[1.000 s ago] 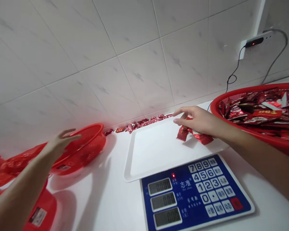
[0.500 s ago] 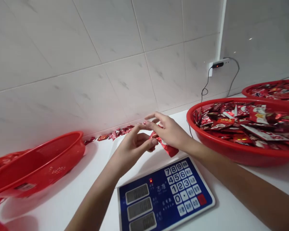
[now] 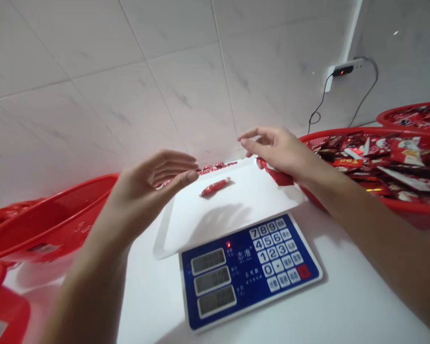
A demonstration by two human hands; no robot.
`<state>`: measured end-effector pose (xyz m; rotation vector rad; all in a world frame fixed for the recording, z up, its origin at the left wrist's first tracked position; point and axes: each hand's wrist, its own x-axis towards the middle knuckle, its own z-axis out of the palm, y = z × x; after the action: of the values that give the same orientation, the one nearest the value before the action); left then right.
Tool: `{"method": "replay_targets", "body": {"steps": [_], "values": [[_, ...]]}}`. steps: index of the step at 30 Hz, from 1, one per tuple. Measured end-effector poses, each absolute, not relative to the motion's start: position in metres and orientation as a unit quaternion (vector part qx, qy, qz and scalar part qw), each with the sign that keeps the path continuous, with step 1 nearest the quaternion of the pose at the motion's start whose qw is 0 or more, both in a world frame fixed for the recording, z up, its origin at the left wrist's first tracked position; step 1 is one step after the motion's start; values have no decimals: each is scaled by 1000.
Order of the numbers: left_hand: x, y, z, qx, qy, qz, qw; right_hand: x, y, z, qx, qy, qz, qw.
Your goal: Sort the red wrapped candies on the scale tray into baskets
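A small red wrapped candy [image 3: 215, 187] lies on the white tray [image 3: 186, 224] of a digital scale. My left hand [image 3: 157, 186] hovers left of the candy, fingers stretched out, with nothing in it. Above the tray's far right part is my right hand [image 3: 274, 149]. Its thumb and index finger reach left, and a crumpled red packet [image 3: 280, 177] sticks out from under its palm, partly hidden. The scale's blue keypad panel [image 3: 249, 267] faces me, with a red light lit.
Red baskets heaped with wrapped snacks [image 3: 383, 157] stand on the right. Other red baskets [image 3: 57, 215] are on the left. Several small red packets [image 3: 215, 167] lie along the wall behind the tray. A cable [image 3: 322, 100] hangs from a wall socket.
My hands have come apart, left hand leftward and right hand rightward with the red packet. The candy now shows on the tray. The camera view has shifted slightly.
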<state>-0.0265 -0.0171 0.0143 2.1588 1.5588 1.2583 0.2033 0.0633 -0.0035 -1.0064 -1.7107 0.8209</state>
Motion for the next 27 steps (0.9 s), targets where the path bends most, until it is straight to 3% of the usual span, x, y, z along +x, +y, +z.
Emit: {"method": "replay_targets", "body": {"steps": [5,9,14,21,27], "values": [[-19,-29,19,765,493,401,109,201,61,-7,-407,-719,321,464],[-4,-26,10,780,470,398,106,191,54,-9,-376,-686,389,487],[27,-34,-5,824,404,397,14,179,22,6,-309,-615,548,476],[37,-37,-9,813,367,425,-153,178,14,6,-261,-595,611,451],[35,-36,-8,822,392,392,-133,175,25,-10,-215,-588,655,423]]}}
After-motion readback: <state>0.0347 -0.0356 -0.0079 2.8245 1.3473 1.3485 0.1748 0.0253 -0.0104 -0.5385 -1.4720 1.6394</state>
